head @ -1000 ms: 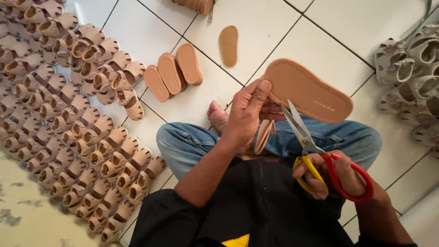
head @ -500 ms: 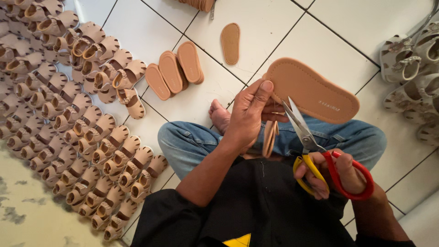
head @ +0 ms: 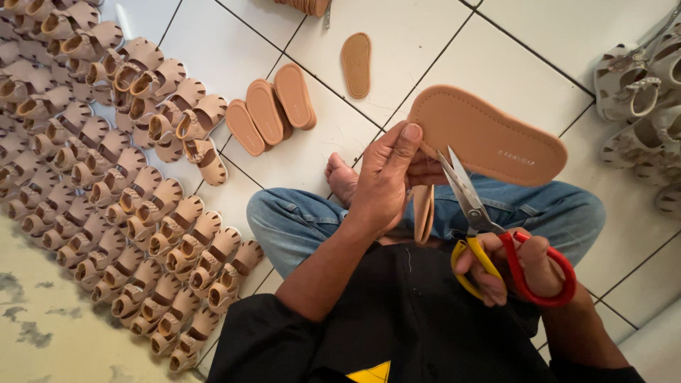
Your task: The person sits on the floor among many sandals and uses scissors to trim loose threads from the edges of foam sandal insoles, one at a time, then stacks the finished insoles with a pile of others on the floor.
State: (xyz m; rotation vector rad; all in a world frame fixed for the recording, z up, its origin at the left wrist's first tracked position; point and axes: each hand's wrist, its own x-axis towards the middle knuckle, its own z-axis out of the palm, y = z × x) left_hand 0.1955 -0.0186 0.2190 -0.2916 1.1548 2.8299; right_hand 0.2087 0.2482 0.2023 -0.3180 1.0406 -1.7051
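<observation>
From the head cam we've tipped the big tan sole (head: pixel 489 135) up a bit higher than half a second back. Our left hand (head: pixel 386 181) pinches its heel end, thumb on top. Our right hand (head: pixel 521 266) is curled through the scissors (head: pixel 482 227), blades parted right beside the sole's edge, so trimming looks underway.

One head-worn view looked steeply down from above the seated person; it sat close over the left hand (head: pixel 386 181) and right hand (head: pixel 528 266); the tiled floor (head: pixel 418 50) spread farther off beyond the knees.
</observation>
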